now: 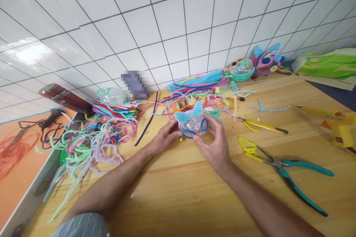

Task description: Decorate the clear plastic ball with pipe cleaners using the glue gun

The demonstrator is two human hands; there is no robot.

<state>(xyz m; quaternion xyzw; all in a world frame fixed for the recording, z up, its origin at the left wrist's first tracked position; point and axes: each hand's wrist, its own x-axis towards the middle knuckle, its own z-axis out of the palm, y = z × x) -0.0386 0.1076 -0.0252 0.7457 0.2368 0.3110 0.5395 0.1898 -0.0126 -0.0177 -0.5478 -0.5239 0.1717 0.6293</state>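
Between my hands is a clear plastic ball [194, 126] with two light-blue pipe-cleaner ears on top and two dark-blue pipe-cleaner rings on its front. My left hand [166, 135] is closed on its left side, the fingers partly behind it. From the right, my right hand [215, 143] grips it with the thumb at the lower front. Loose pipe cleaners [180, 98] lie just behind the ball. To the right rest teal-handled pliers [278, 163], their jaws at a bent yellow pipe cleaner [247, 148].
A tangle of pipe cleaners [91, 148] spreads at the left, near a dark red thermos [65, 98]. A yellow glue gun [333, 122] and a yellow-handled tool [265, 125] lie right. Two decorated balls [241, 69] stand against the tiled wall [167, 14].
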